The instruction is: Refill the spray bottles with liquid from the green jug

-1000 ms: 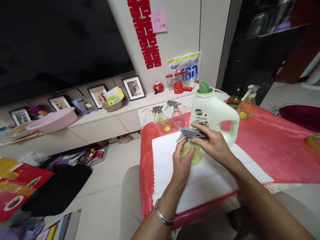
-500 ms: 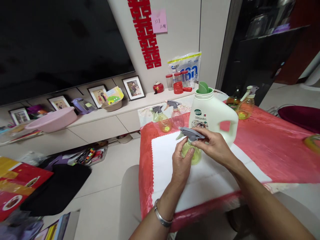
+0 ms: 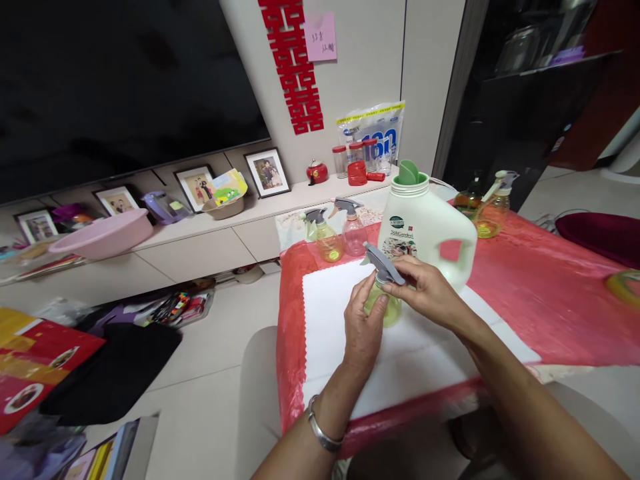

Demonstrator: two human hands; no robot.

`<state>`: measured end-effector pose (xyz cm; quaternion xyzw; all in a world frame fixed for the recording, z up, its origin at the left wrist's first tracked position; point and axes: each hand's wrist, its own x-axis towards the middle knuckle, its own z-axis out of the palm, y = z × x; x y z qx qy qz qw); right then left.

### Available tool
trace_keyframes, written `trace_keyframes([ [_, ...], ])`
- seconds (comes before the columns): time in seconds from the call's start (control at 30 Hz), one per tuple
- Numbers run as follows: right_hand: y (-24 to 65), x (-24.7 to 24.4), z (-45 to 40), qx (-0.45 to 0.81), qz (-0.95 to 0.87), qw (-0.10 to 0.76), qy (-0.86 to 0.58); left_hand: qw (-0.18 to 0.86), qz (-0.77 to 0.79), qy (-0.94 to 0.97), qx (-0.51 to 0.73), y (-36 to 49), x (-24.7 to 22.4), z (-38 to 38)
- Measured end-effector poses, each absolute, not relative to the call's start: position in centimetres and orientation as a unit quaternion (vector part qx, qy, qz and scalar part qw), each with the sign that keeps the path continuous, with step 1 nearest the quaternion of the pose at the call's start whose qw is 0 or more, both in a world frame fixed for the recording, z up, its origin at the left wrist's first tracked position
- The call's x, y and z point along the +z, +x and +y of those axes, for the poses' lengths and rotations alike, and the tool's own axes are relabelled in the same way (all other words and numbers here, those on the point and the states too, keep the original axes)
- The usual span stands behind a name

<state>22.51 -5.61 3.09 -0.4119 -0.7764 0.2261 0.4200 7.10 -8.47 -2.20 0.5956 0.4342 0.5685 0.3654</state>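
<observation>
My left hand (image 3: 366, 313) is wrapped round the body of a small yellow-green spray bottle (image 3: 393, 312), which stands on a white cloth (image 3: 330, 333). At the bottle's neck, my right hand (image 3: 425, 288) grips the collar of its grey spray head (image 3: 384, 263); whether the collar is fully seated is hidden by my fingers. Just behind stands a big pale-green jug (image 3: 425, 220) with a handle and an open mouth, a green cap-like piece (image 3: 409, 172) resting in it. A yellow spray bottle (image 3: 329, 241) and a pink one (image 3: 355, 235) stand to its left.
A red plastic cover (image 3: 520, 293) lies over the table. At the right back stand an orange-tinted spray bottle (image 3: 493, 213) and a dark-topped bottle (image 3: 469, 200). Behind, a low cabinet holds red-lidded jars (image 3: 341, 163), a pink basin (image 3: 107, 235) and framed photos (image 3: 267, 172).
The grey spray head has turned and tilted in my right hand, its nozzle end now pointing up and more away from me. My left hand keeps its hold on the bottle.
</observation>
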Motion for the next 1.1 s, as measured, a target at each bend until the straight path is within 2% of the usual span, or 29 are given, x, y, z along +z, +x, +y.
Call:
trace_keyframes([
  [0.37,21.6,2.3,-5.6,0.197,-0.732,0.443,-0.479,0.353,0.432,0.607,0.566,7.0,-2.1,-8.4],
  [0.57,22.2,2.7,-6.0,0.214,-0.77,0.404,-0.446,0.358,0.432,0.604,0.566,7.1,-2.3,-8.4],
  [0.83,21.7,2.3,-6.2,0.167,-0.744,0.417,-0.495,0.355,0.436,0.61,0.558,7.1,-1.8,-8.5],
  [1.1,22.0,3.2,-6.8,0.156,-0.759,0.391,-0.497,0.359,0.44,0.609,0.554,7.1,-1.6,-8.6],
])
